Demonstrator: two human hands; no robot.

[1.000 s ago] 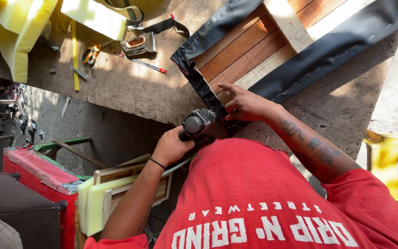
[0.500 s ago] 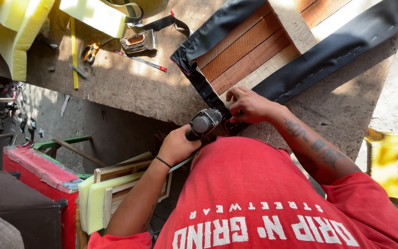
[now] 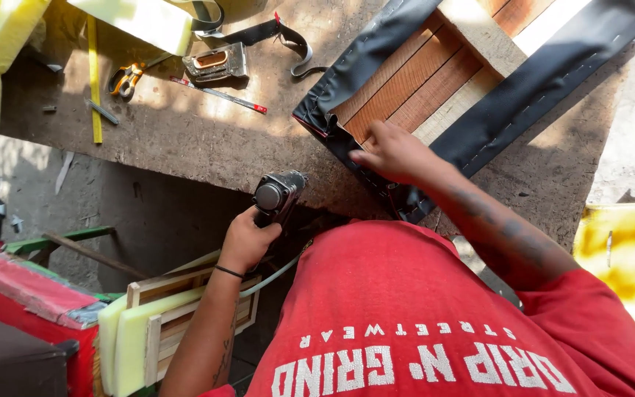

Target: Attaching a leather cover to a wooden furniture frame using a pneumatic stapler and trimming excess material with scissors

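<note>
Here, left grip (image 3: 248,239) clenched round staple gun (image 3: 277,195); right grip (image 3: 395,151) released, fingers pressing black fabric (image 3: 545,81).

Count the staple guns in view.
2. One pneumatic gun is gripped in the left hand at the bench edge; one metal hand stapler lies on the bench beside orange-handled scissors. Foam may hide others.
</note>
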